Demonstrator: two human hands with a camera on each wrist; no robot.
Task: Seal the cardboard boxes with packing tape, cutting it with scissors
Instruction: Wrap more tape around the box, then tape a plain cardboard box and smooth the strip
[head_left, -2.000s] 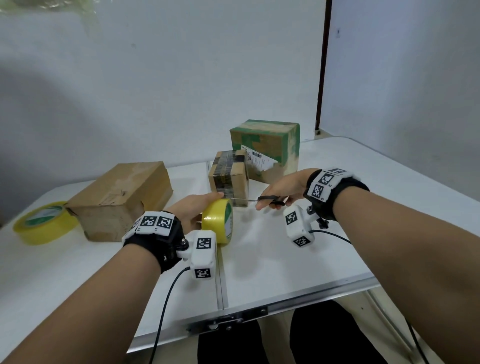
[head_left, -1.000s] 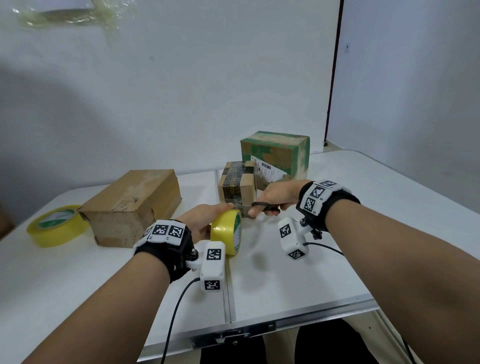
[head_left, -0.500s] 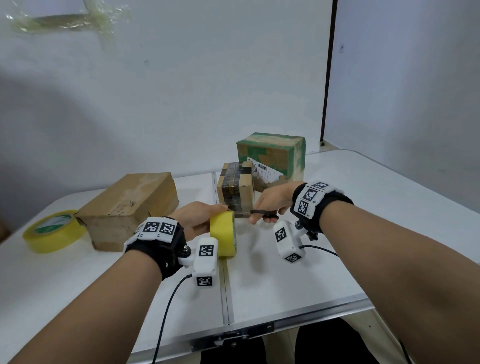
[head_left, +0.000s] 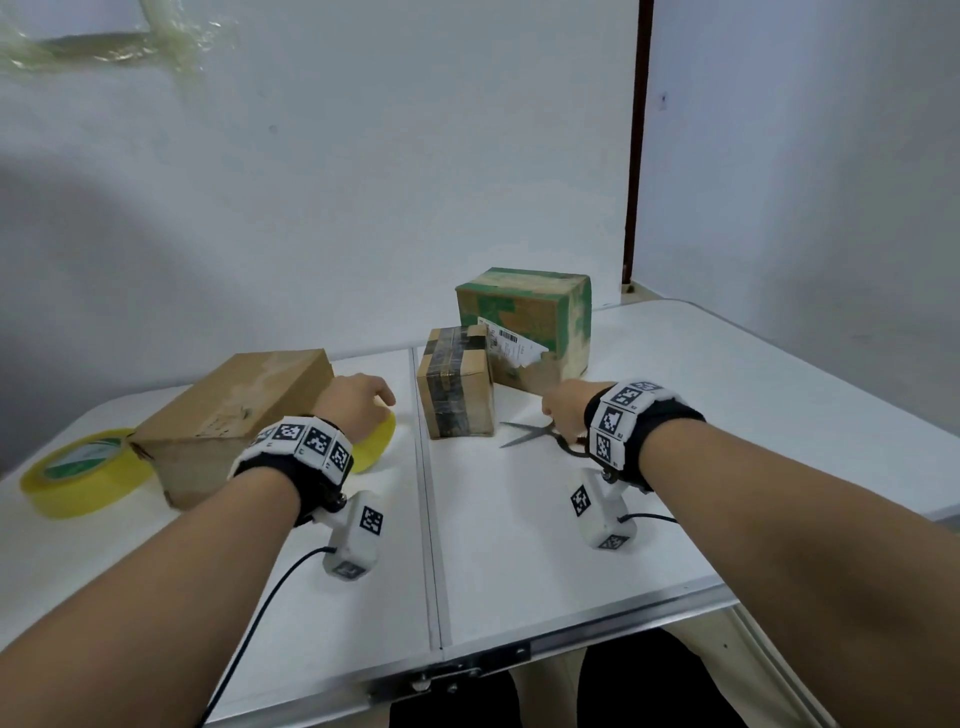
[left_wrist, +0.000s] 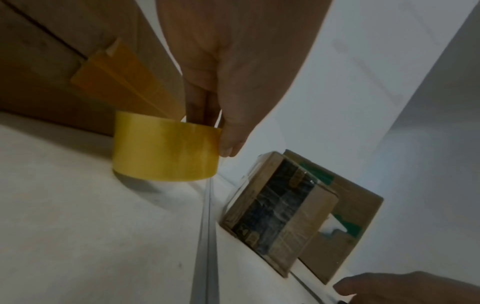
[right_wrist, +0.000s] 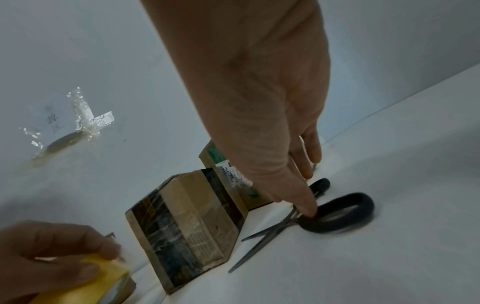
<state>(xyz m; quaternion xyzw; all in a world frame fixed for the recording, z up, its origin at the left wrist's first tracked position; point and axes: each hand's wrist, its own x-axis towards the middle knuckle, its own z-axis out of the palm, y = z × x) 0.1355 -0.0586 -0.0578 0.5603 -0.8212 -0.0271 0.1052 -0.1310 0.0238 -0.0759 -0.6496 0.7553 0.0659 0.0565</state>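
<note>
Small cardboard box upright at mid-table, wrapped lengthwise in a dark glossy tape band, flaps closed; faint printing on its side, too blurred to read. Just behind it, a larger green-printed box bearing a torn white shipping label with a barcode, text unreadable. Left hand gripping the yellow packing tape roll from above, fingers curled over its rim, roll flat on the white table against the long brown box. Right hand relaxed, fingertips touching the black handle of scissors lying with blades parted beside the small box. Second yellow roll at far left, green print inside its core.
</note>
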